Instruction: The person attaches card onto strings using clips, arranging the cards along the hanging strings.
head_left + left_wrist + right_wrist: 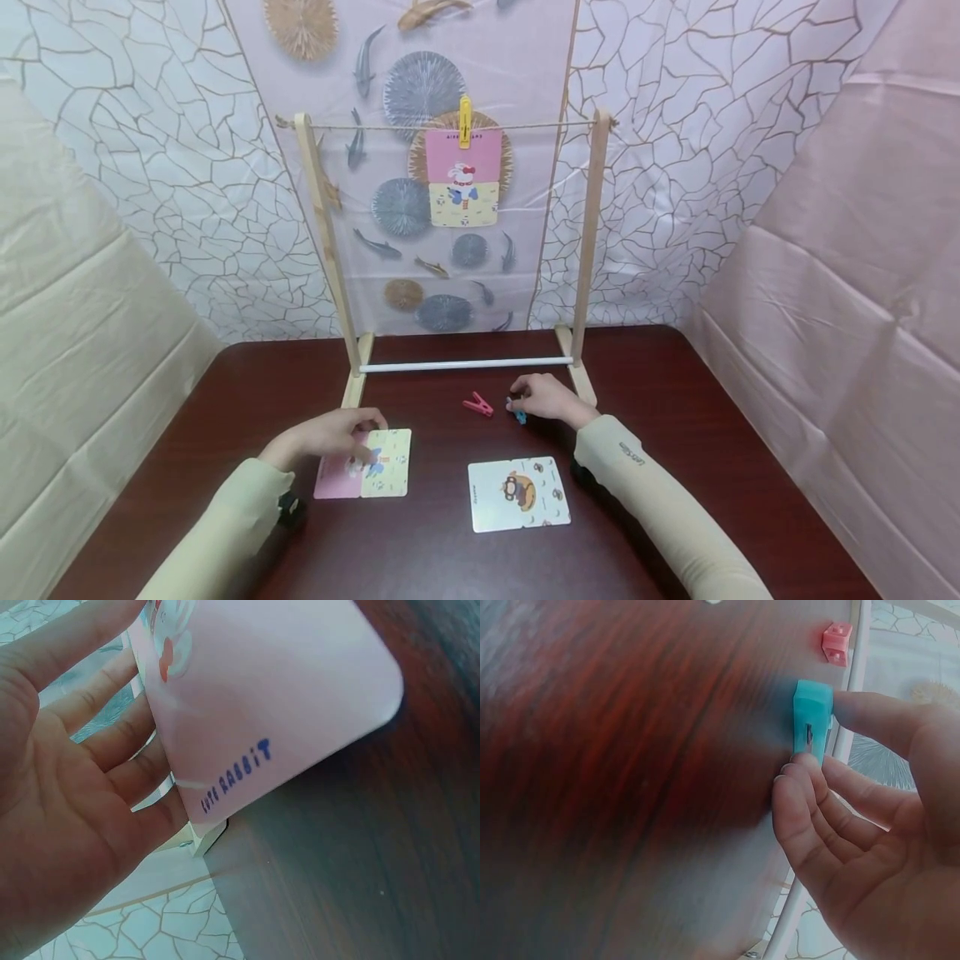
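Observation:
My left hand (330, 437) holds a pink and yellow rabbit card (393, 475) by its far edge, thumb over its face and the other fingers along that edge. In the left wrist view, the pink part of the card (292, 690) shows the words "cute rabbit". On the right, my right hand (553, 398) pinches a blue clothespin (811, 705) between thumb and fingers, low over the table. A red-pink clothespin (478, 405) lies just left of it. Nearer to me, a white card with a brown animal (517, 493) lies flat.
A wooden rack (588, 250) stands at the back of the dark table (420, 550). From its rope (540, 125) a yellow clothespin (465, 123) holds up another rabbit card (442, 158). A white bar (465, 365) joins the rack's feet. Cloth hangs on both sides.

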Demonstrator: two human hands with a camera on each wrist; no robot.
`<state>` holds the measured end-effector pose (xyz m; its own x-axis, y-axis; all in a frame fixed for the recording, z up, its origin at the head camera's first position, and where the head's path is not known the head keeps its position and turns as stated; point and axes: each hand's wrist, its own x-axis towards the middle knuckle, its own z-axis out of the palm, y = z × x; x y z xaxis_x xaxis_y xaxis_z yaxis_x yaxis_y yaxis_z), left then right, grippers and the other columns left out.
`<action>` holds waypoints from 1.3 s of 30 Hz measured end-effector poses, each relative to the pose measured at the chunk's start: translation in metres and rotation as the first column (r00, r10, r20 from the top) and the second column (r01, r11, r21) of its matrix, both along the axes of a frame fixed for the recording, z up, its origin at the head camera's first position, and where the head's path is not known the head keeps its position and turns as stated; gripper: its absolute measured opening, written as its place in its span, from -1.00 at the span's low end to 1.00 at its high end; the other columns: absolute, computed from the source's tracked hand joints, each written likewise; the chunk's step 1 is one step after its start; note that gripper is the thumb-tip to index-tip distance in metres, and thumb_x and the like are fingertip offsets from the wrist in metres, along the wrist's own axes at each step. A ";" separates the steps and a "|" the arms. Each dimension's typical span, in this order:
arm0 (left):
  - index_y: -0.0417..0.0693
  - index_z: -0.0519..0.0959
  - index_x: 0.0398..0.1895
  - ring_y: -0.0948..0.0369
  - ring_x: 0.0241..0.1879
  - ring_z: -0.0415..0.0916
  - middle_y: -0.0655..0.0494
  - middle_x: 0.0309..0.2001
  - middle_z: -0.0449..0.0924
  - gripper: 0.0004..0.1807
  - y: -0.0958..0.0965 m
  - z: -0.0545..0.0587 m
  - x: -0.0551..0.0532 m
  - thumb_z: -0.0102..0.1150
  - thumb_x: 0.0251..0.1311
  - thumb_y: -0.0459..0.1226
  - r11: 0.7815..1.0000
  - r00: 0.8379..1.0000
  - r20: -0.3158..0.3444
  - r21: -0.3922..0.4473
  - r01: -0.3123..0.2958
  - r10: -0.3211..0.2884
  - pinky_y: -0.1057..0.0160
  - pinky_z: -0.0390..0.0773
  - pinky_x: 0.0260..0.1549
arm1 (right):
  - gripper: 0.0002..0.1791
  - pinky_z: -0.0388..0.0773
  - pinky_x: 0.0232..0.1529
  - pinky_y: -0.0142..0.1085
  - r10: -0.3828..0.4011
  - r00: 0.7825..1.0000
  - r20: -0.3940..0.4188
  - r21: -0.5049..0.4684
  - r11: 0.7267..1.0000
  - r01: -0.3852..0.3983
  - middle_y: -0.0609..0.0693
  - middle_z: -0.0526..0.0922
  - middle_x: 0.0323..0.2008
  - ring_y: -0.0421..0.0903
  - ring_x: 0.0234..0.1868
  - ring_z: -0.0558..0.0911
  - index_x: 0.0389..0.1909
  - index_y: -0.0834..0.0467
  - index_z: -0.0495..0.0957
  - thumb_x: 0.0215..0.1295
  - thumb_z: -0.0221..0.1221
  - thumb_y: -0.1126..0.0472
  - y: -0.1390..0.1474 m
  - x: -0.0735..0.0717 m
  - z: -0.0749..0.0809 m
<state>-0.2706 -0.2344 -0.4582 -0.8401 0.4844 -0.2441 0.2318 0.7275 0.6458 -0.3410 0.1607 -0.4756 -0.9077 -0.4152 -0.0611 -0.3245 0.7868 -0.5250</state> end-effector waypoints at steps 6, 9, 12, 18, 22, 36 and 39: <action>0.01 0.54 0.03 0.12 -0.23 0.50 0.07 -0.22 0.56 -0.60 -0.001 0.002 0.001 0.43 0.13 -0.29 0.999 0.999 0.007 0.032 0.036 -0.036 0.16 0.52 -0.28 | -0.59 0.59 -0.06 -0.13 -0.003 1.000 -0.005 0.011 1.000 0.003 0.03 0.74 -0.16 -0.14 -0.24 0.63 0.08 0.27 0.63 0.33 0.28 0.09 0.002 0.001 0.003; -0.04 0.54 0.03 0.12 -0.23 0.49 0.06 -0.24 0.55 -0.64 -0.002 0.002 0.001 0.38 0.18 -0.32 0.997 0.998 0.005 0.053 0.065 -0.065 0.15 0.51 -0.27 | -0.58 0.61 -0.07 -0.14 -0.007 1.000 0.009 0.008 1.000 0.007 0.02 0.74 -0.20 -0.15 -0.24 0.66 0.09 0.29 0.63 0.35 0.25 0.09 0.003 0.002 0.003; -0.05 0.54 0.03 0.11 -0.22 0.47 0.06 -0.24 0.53 -0.66 -0.001 0.002 0.002 0.35 0.20 -0.35 0.996 0.998 0.008 0.062 0.064 -0.065 0.13 0.50 -0.25 | -0.56 0.62 -0.09 -0.16 -0.019 0.999 0.032 -0.007 1.000 0.019 0.02 0.74 -0.28 -0.16 -0.29 0.67 0.10 0.32 0.62 0.38 0.23 0.08 0.007 0.002 0.004; -0.01 0.55 0.03 0.10 -0.19 0.46 0.05 -0.21 0.51 -0.68 0.001 0.002 -0.001 0.25 0.23 -0.42 0.996 0.998 -0.017 0.064 0.063 -0.062 0.12 0.48 -0.21 | -0.56 0.64 -0.09 -0.14 -0.056 0.998 0.008 -0.038 0.998 0.056 0.07 0.74 -0.24 -0.16 -0.30 0.68 0.04 0.35 0.65 0.37 0.24 0.06 0.014 0.002 0.008; -0.03 0.55 0.04 0.10 -0.20 0.46 0.04 -0.22 0.52 -0.67 -0.002 0.002 0.000 0.16 0.23 -0.46 0.994 0.997 -0.022 0.077 0.072 -0.071 0.12 0.48 -0.22 | -0.57 0.64 -0.16 -0.16 -0.088 0.996 0.020 -0.084 0.993 0.089 0.08 0.74 -0.22 -0.16 -0.35 0.67 0.04 0.34 0.65 0.35 0.25 0.07 0.015 0.004 0.011; -0.15 0.54 -0.01 0.11 -0.26 0.49 -0.01 -0.26 0.53 -0.74 -0.014 0.005 0.001 0.02 0.27 -0.48 0.986 0.997 -0.062 0.155 0.063 -0.054 0.19 0.52 -0.31 | -0.66 0.59 -0.38 -0.24 -0.132 0.990 0.043 -0.192 0.972 0.138 -0.01 0.66 -0.43 -0.10 -0.46 0.62 -0.02 0.26 0.64 0.32 0.30 0.12 0.011 0.009 0.014; -0.15 0.54 -0.02 0.12 -0.26 0.50 0.01 -0.27 0.54 -0.74 -0.016 0.005 -0.001 0.02 0.26 -0.47 0.986 0.995 -0.089 0.155 0.066 -0.053 0.21 0.52 -0.28 | -0.67 0.58 -0.39 -0.24 -0.135 0.990 0.035 -0.187 0.972 0.139 -0.02 0.67 -0.41 -0.12 -0.45 0.62 -0.03 0.24 0.65 0.29 0.31 0.12 0.011 0.009 0.016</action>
